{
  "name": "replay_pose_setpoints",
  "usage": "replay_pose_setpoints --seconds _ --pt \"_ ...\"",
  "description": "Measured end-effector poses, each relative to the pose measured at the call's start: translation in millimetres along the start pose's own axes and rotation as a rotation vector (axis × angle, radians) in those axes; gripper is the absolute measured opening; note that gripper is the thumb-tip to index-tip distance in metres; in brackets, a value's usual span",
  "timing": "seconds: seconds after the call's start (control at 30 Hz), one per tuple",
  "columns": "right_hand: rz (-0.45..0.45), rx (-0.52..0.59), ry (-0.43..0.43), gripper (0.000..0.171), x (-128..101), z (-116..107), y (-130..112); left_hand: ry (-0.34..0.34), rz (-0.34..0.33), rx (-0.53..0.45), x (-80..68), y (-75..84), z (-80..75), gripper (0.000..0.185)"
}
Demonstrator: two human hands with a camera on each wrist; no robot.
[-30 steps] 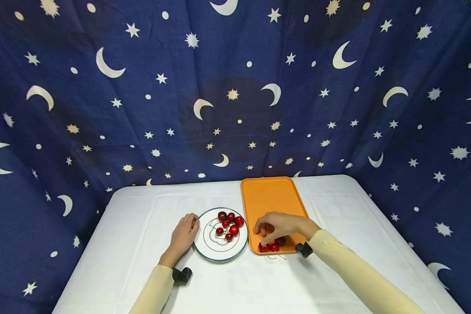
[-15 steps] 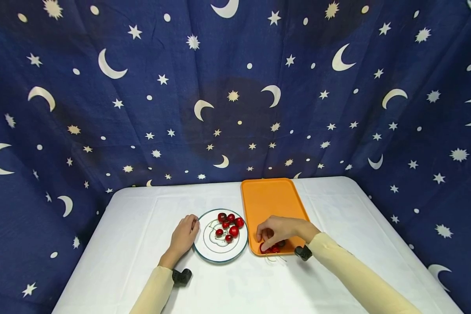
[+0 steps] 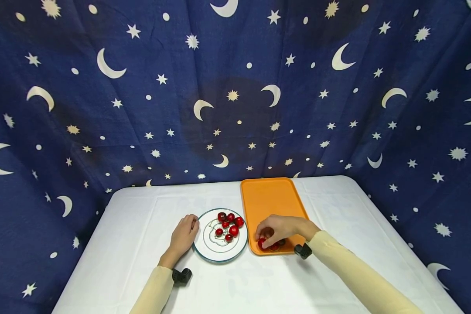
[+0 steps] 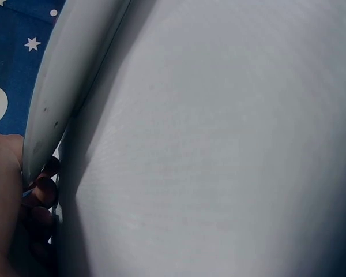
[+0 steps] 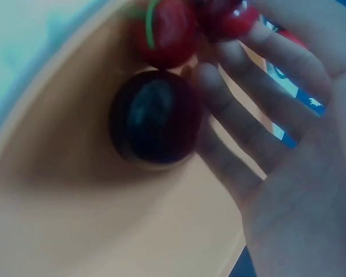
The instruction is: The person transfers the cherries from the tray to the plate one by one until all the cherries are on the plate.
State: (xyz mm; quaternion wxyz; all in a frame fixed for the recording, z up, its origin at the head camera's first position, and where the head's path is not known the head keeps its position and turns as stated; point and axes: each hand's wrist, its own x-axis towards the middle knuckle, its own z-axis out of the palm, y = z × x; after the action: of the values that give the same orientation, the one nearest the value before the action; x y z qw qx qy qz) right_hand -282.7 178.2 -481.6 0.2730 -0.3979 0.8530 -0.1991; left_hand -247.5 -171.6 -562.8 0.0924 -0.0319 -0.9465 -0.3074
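My left hand (image 3: 185, 234) holds the left rim of a white plate (image 3: 207, 249) with a blue-green edge. In the left wrist view its fingers (image 4: 45, 190) curl under the tilted-looking plate rim (image 4: 69, 69). Several red cherries (image 3: 233, 230), some with stems, lie on the plate. Over the near end of an orange tray (image 3: 272, 198), my right hand (image 3: 284, 227) pinches a red cherry (image 3: 261, 244). Close by its fingers in the right wrist view are a dark cherry (image 5: 153, 118) and a red cherry (image 5: 167, 34) with a green stem. The hand partly hides these cherries from above.
Plate and tray stand side by side on a white-clothed table (image 3: 141, 235). The tray has a low raised rim. Behind the table and along its sides hangs a dark blue curtain (image 3: 161, 109) with moons and stars.
My right fingers have closed on a cherry and shifted it slightly up and left. Stems that hung over the tray's near edge no longer show there. The left hand and plate have stayed put.
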Motion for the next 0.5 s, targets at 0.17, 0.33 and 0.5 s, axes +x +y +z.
replay_pose_setpoints --seconds 0.17,0.33,0.5 --pt "-0.01 0.007 0.022 0.025 1.9 -3.6 -4.4 -0.005 -0.001 -0.002 0.1 -0.6 0.4 0.019" --pt "-0.013 0.018 0.054 0.024 4.9 -5.2 -5.9 -0.007 -0.003 -0.003 0.2 -1.0 0.1 0.019" --pt "-0.02 0.04 0.1 0.027 7.8 -5.4 -4.3 -0.009 -0.001 -0.005 0.8 -0.6 -1.1 0.02"
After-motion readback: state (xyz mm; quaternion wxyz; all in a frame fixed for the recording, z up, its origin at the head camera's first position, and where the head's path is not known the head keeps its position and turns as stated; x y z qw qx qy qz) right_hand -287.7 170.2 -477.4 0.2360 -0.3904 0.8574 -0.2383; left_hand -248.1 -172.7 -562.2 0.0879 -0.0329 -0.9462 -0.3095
